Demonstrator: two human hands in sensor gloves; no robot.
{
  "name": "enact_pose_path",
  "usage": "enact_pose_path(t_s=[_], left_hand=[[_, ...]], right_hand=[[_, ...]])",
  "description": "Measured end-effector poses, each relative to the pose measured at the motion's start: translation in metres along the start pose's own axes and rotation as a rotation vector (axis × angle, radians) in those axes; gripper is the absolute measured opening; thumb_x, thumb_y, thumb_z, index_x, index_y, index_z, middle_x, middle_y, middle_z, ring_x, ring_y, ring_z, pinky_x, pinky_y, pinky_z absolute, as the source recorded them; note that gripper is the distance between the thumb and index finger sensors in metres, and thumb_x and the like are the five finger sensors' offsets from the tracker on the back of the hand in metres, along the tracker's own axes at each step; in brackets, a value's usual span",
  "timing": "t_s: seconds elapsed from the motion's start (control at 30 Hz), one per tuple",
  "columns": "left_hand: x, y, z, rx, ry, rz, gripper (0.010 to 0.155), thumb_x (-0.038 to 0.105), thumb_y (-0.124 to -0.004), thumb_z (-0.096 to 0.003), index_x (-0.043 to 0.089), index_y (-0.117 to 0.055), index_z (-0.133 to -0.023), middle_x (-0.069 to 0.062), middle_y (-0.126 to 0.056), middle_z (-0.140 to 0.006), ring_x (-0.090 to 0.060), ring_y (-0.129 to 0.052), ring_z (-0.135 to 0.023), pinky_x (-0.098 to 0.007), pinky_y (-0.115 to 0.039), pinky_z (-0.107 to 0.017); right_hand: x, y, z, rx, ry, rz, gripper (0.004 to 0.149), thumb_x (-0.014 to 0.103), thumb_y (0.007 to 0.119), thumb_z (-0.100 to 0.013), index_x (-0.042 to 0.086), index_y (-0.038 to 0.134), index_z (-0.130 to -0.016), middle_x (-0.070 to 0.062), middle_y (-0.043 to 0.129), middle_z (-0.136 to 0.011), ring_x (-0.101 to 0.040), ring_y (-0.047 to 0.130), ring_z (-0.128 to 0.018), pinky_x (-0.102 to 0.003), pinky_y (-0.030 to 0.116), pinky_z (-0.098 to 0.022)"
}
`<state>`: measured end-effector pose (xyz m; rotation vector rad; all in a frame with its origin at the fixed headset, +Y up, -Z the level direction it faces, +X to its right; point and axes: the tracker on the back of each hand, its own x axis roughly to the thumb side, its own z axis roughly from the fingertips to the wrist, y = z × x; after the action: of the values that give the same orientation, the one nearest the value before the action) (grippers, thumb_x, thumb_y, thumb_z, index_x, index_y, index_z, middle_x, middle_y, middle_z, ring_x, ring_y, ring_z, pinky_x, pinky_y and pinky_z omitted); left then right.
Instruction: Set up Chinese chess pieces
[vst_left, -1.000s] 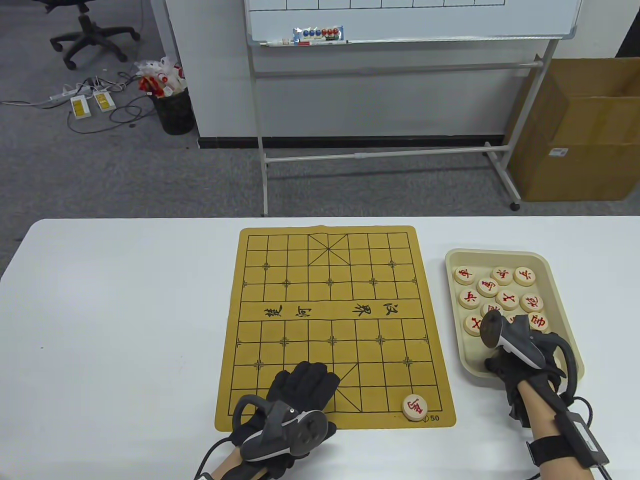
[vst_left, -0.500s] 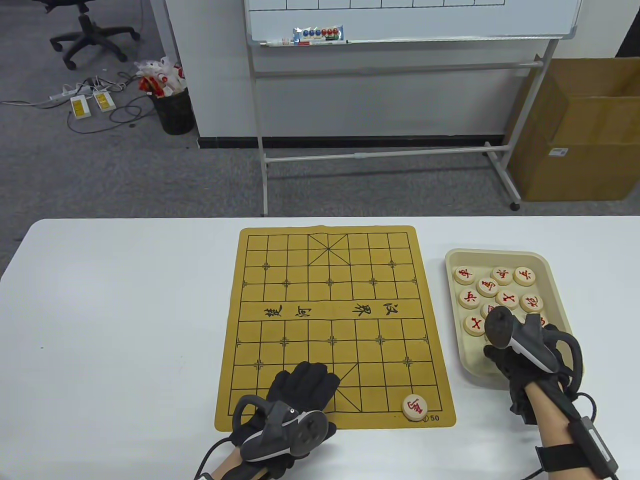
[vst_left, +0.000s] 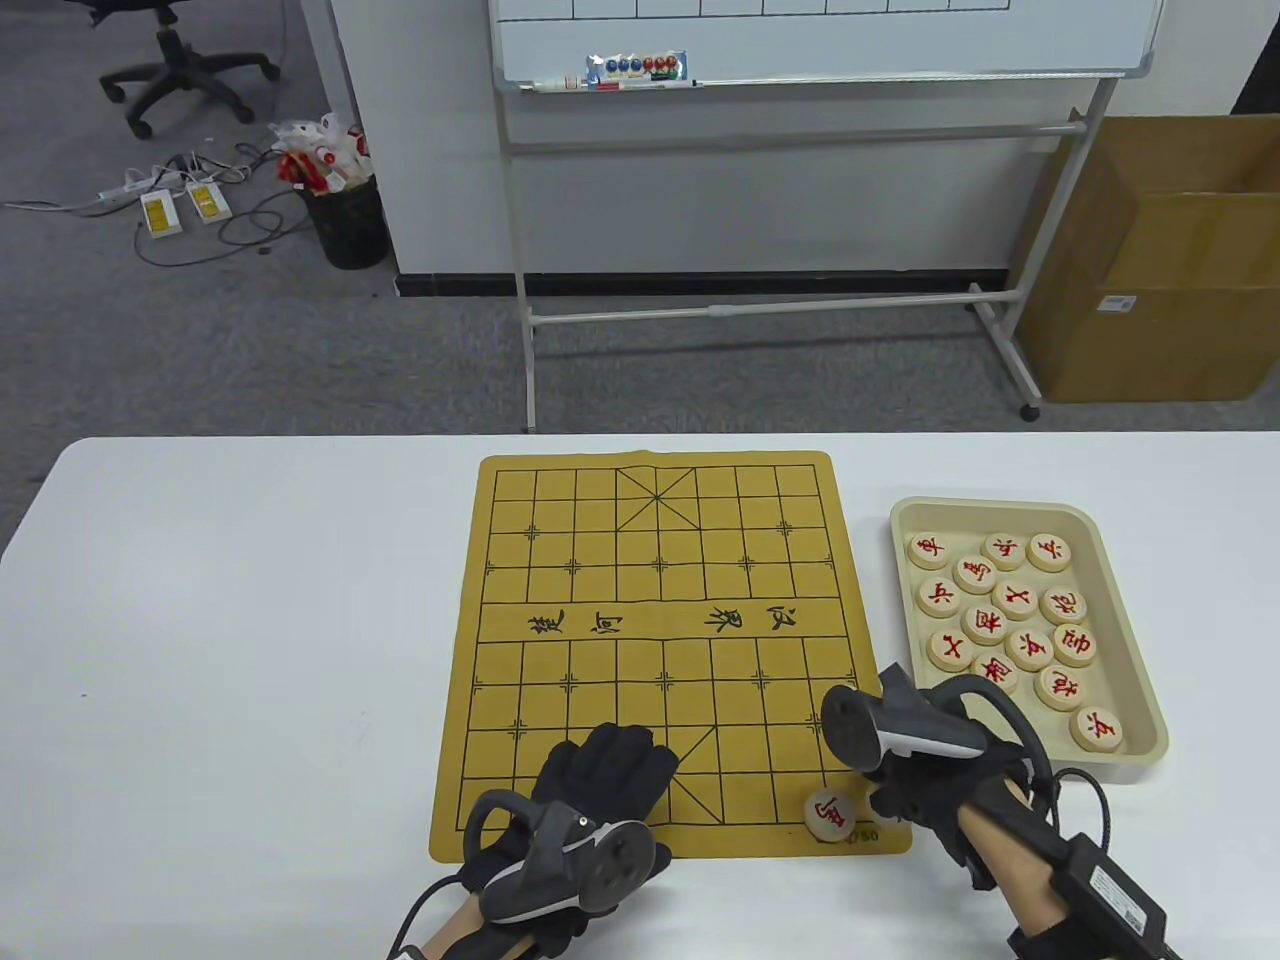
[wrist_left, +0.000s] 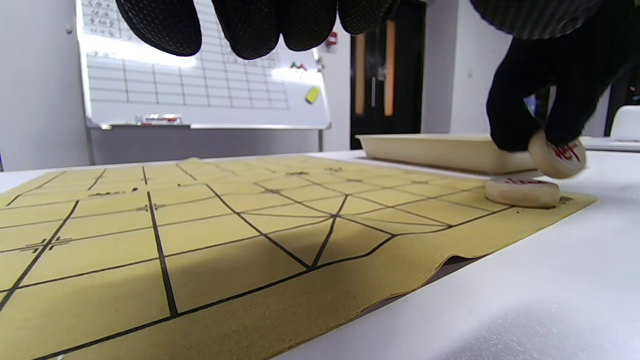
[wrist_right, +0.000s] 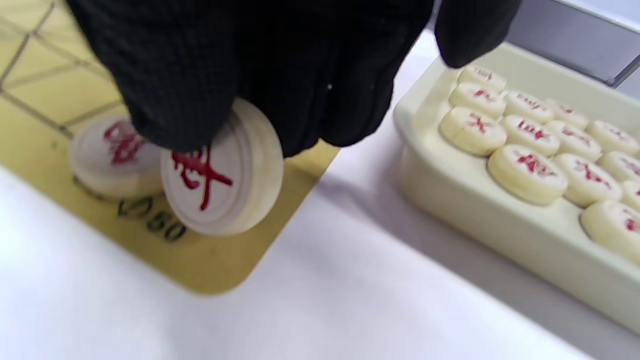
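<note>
right hand (vst_left: 925, 790) out of tray (vst_left: 1135, 640)

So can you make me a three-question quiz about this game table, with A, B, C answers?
1. Where does the flat piece on the board lie?
A. Near corner on the right
B. Middle of the board
C. Far corner on the left

2. What colour are the marks on the pieces in the tray?
A. Blue
B. Red
C. Green

3. What is the right hand doing?
A. Lying flat on the table
B. Pinching a piece, tilted, above the board
C. Reaching into the tray

Answers:
1 A: the table view shows it at the board's near right corner.
2 B: every character on the tray's pieces is red.
3 B: the right wrist view shows the held piece between the fingers, on edge, beside the flat piece.
</note>
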<state>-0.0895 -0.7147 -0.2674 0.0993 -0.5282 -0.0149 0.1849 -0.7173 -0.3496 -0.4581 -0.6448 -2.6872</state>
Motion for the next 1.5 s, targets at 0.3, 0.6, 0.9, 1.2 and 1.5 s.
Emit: enact_pose_path(t_s=[0.3,0.6,0.9,1.2,1.5], left_hand=[[0.000,-0.001,0.000,-0.004,0.001,0.000,0.084,0.061,-0.063,-0.0361,0.028,-0.039,-0.109,-0.006,-0.044,-0.118,-0.033,-0.052,-0.111,-0.060,-0.056,-0.078],[0.000,-0.001,0.000,-0.006,0.000,-0.002,0.084,0.061,-0.063,-0.0361,0.028,-0.039,-0.109,-0.006,-0.044,-0.118,-0.033,-0.053,-0.111,-0.060,-0.056,-0.078],[0.000,-0.001,0.000,-0.004,0.000,-0.003,0.083,0.061,-0.063,-0.0361,0.028,-0.039,-0.109,-0.006,-0.044,-0.118,-0.033,-0.053,-0.111,-0.060,-0.056,-0.078],[0.000,0.001,0.000,0.017,0.008,-0.004,0.084,0.061,-0.063,-0.0361,0.028,-0.039,-0.109,-0.006,-0.044,-0.118,-0.033,-0.053,-0.111,-0.060,-0.056,-0.078],[-0.002,0.001,0.001,0.016,0.009,0.000,0.084,0.061,-0.063,-0.0361,0.028,-0.039,-0.109,-0.006,-0.044,-0.118,-0.033,-0.053,-0.111,-0.060,-0.056,-0.078]], right_hand=[[0.007,0.006,-0.005,-0.005,-0.005,0.023,0.051,0.038,0.088,-0.042,0.025,0.082,-0.091,-0.001,0.095,-0.086,-0.027,0.090,-0.089,-0.064,0.054,-0.076],[0.000,0.000,0.000,-0.045,0.019,0.000,0.054,0.040,0.086,-0.044,0.023,0.079,-0.095,-0.002,0.093,-0.089,-0.029,0.088,-0.091,-0.062,0.055,-0.076],[-0.044,-0.026,0.025,-0.273,0.099,-0.211,0.056,0.042,0.084,-0.044,0.022,0.078,-0.096,-0.005,0.091,-0.092,-0.032,0.086,-0.092,-0.063,0.055,-0.076],[-0.127,-0.030,0.012,-0.299,0.355,-0.332,0.070,0.041,0.086,-0.045,0.023,0.062,-0.108,-0.010,0.069,-0.112,-0.036,0.078,-0.099,-0.064,0.053,-0.077],[-0.156,0.016,-0.055,-0.054,0.544,-0.293,0.073,0.045,0.086,-0.043,0.022,0.062,-0.107,-0.009,0.069,-0.111,-0.034,0.078,-0.098,-0.063,0.054,-0.077]])
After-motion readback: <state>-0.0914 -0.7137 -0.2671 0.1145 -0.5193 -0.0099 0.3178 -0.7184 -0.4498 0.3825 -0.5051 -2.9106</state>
